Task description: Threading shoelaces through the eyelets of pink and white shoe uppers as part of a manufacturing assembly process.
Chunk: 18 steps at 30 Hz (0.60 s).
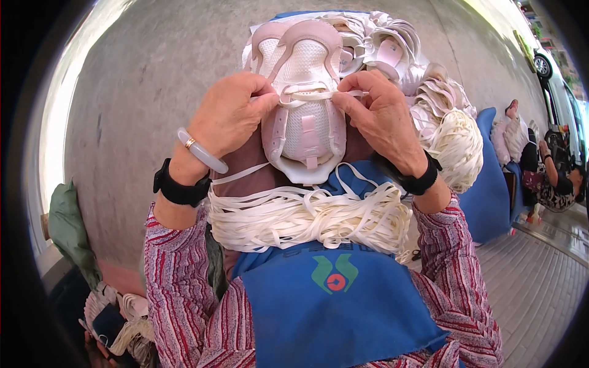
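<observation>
A pink and white shoe upper (pixel 305 132) lies before me, its tongue end pointing at me and a white shoelace (pixel 304 96) running across its eyelets. My left hand (pixel 236 110) is closed in a pinch on the lace at the upper's left edge. At the right edge my right hand (pixel 380 113) pinches the same lace, a short end showing beyond the fingers. Nearer to me, a thick bundle of cream-white laces (pixel 307 218) rests across my lap on a blue apron (pixel 343 306). One loose strand rises from that bundle under my left wrist.
Stacked shoe uppers (pixel 392 52) stand behind and to the right, beside another bundle of laces (pixel 457 150). A blue cloth (pixel 485 202) hangs farther right, near another person (pixel 555 181). At lower left lie a green bag (pixel 72 230) and more shoe parts (pixel 132 306).
</observation>
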### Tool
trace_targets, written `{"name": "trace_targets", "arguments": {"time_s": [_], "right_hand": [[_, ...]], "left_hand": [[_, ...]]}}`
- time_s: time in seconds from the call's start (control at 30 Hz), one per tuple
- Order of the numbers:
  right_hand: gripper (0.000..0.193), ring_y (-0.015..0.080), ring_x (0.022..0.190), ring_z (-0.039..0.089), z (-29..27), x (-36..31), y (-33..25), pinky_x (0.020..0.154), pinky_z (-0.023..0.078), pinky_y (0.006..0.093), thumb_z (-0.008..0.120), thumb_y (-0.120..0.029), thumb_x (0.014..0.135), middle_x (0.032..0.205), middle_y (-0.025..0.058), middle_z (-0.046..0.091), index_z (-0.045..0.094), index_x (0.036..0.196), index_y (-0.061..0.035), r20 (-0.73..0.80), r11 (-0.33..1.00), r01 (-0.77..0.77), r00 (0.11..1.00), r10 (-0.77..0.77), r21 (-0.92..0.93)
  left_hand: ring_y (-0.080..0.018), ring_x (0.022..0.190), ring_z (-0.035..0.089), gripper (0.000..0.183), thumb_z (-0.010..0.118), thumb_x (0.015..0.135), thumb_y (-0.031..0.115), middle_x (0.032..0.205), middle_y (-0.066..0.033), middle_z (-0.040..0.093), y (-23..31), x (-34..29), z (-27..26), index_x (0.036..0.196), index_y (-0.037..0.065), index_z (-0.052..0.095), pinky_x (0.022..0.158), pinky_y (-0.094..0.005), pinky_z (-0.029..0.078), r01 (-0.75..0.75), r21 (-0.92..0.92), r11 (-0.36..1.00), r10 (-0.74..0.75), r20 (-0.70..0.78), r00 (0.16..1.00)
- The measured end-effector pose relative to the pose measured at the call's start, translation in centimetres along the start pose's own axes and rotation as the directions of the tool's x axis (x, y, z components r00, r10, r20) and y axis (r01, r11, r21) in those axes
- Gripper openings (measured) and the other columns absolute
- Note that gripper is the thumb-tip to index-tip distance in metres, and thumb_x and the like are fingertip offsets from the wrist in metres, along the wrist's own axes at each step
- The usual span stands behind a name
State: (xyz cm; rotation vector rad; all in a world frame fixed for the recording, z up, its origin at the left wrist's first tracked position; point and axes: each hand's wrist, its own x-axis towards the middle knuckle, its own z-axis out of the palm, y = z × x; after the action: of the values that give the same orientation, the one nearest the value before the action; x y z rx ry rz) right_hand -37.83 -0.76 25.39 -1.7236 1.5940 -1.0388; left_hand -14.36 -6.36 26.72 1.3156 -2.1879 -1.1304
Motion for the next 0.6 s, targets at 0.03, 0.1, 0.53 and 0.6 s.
{"name": "trace_targets", "arguments": {"time_s": [0.03, 0.1, 0.53, 0.6], "right_hand": [[0.012, 0.0268, 0.065, 0.06, 0.1, -0.2, 0.1, 0.061, 0.048, 0.0332, 0.069, -0.013, 0.08, 0.073, 0.0138, 0.06, 0.067, 0.081, -0.001, -0.01, 1.0, -0.009, 1.0, 0.01, 0.026], [0.012, 0.0254, 0.065, 0.06, 0.6, -0.5, 0.2, 0.06, 0.048, 0.0323, 0.07, -0.012, 0.08, 0.075, 0.0126, 0.06, 0.067, 0.082, -0.001, -0.08, 0.966, 0.163, 0.98, -0.181, -0.199], [0.034, 0.03, 0.073, 0.062, 0.7, -3.0, -1.8, 0.062, 0.052, 0.0361, 0.07, -0.02, 0.081, 0.094, 0.0165, 0.056, 0.056, 0.102, 0.0028, 0.104, 0.895, 0.21, 0.977, -0.184, -0.393], [0.037, 0.0309, 0.074, 0.061, 1.0, -3.4, -2.1, 0.062, 0.053, 0.0368, 0.068, -0.017, 0.081, 0.096, 0.0175, 0.052, 0.05, 0.106, 0.0046, 0.128, 0.806, 0.235, 0.972, -0.198, -0.542]], "left_hand": [[-0.0158, 0.074, 0.058, 0.016, 0.062, 0.088, 0.013, 0.082, -0.0065, 0.061, 0.0, -0.1, 0.2, 0.091, -0.002, 0.064, 0.068, -0.0289, 0.048, 0.041, 0.009, 0.999, -0.041, 0.017, 0.999], [-0.0108, 0.07, 0.056, 0.017, 0.063, 0.088, 0.014, 0.078, -0.0044, 0.061, -0.1, -0.5, 0.7, 0.088, -0.003, 0.064, 0.063, -0.0278, 0.047, 0.081, -0.069, 0.994, -0.085, -0.049, 0.995], [-0.0256, 0.07, 0.058, 0.012, 0.063, 0.085, 0.011, 0.082, -0.0138, 0.062, 0.2, -0.6, 2.6, 0.086, -0.001, 0.065, 0.065, -0.032, 0.046, -0.154, 0.253, 0.955, 0.206, -0.194, 0.959], [-0.0261, 0.071, 0.059, 0.013, 0.064, 0.085, 0.012, 0.083, -0.0137, 0.062, 0.5, -0.2, 2.9, 0.088, -0.001, 0.066, 0.065, -0.0324, 0.046, -0.258, 0.5, 0.827, 0.375, -0.148, 0.915]]}}
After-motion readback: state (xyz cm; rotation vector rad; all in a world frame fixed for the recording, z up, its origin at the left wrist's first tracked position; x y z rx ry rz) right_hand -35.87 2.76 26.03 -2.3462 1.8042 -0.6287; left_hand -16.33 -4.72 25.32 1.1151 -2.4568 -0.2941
